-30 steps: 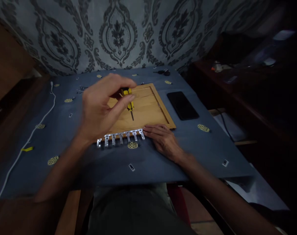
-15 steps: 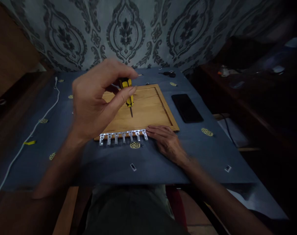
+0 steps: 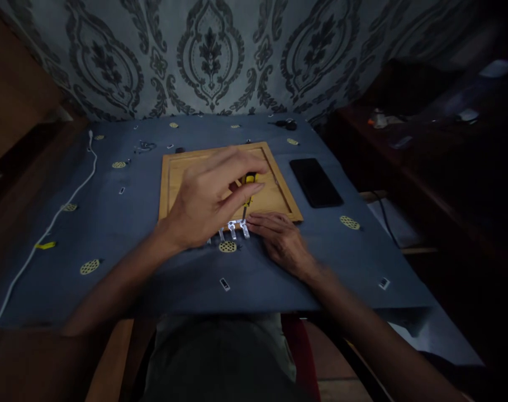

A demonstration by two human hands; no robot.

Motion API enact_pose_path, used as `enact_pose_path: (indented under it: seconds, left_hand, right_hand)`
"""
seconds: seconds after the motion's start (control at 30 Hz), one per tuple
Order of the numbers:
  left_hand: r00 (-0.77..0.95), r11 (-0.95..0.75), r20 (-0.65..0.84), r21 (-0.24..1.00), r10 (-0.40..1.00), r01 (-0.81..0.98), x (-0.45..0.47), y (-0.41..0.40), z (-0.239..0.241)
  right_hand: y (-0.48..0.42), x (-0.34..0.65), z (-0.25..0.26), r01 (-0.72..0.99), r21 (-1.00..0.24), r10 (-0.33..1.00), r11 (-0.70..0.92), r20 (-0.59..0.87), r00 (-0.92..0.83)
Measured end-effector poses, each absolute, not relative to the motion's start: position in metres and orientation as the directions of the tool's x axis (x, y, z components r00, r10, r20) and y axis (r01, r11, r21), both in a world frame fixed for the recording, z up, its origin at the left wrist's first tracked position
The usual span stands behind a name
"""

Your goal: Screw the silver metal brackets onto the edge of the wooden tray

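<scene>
My left hand [image 3: 220, 192] is closed around the yellow and black handle of a screwdriver [image 3: 250, 178], which points down. The screwdriver's tip is at the right end of a silver metal hook strip [image 3: 232, 225]; whether it sits on a screw there I cannot tell. The strip lies along the near edge of a wooden board with a raised frame [image 3: 170, 167], and my left hand hides its left part. My right hand [image 3: 281, 237] lies flat, fingers stretched out, over the board's near edge at the strip's right end.
A black phone [image 3: 316, 182] lies right of the board. A dark small object [image 3: 288, 124] and a coiled thin cord [image 3: 145, 146] lie farther back on the blue tablecloth [image 3: 153, 290]. A white cable [image 3: 52, 229] with a yellow tie [image 3: 45, 245] runs down the left side.
My left hand has moved right and down with the screwdriver, bringing its tip from above the board to the strip's right end. My right hand has stayed in place.
</scene>
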State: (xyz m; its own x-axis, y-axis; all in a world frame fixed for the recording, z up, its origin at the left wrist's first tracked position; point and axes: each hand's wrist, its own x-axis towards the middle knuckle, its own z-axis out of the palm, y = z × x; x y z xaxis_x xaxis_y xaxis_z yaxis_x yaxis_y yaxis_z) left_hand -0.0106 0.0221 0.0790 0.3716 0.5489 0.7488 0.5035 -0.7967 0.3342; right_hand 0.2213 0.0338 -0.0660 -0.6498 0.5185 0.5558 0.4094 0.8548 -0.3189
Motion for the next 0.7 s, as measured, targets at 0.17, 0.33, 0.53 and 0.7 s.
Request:
enact_pose_path:
  seconds: [0.17,0.33,0.53,0.7]
  left_hand:
    - [0.416,-0.827,0.745,0.323,0.522,0.460,-0.003,0.027,0.062]
    - [0.431,-0.825,0.731,0.323,0.529,0.463,-0.001,0.031,0.055]
    - [0.438,-0.815,0.723,0.303,0.534,0.494,-0.001,0.034,0.051]
    - [0.439,-0.811,0.719,0.301,0.538,0.501,-0.001,0.034,0.051]
  right_hand:
    - [0.033,0.220,-0.065,0.425,-0.328,0.537,0.843,0.537,-0.650]
    - [0.033,0.220,-0.064,0.416,-0.314,0.520,0.853,0.555,-0.649]
    - [0.033,0.220,-0.063,0.410,-0.335,0.529,0.848,0.550,-0.646]
    - [0.033,0.220,-0.063,0.434,-0.354,0.559,0.829,0.509,-0.654]
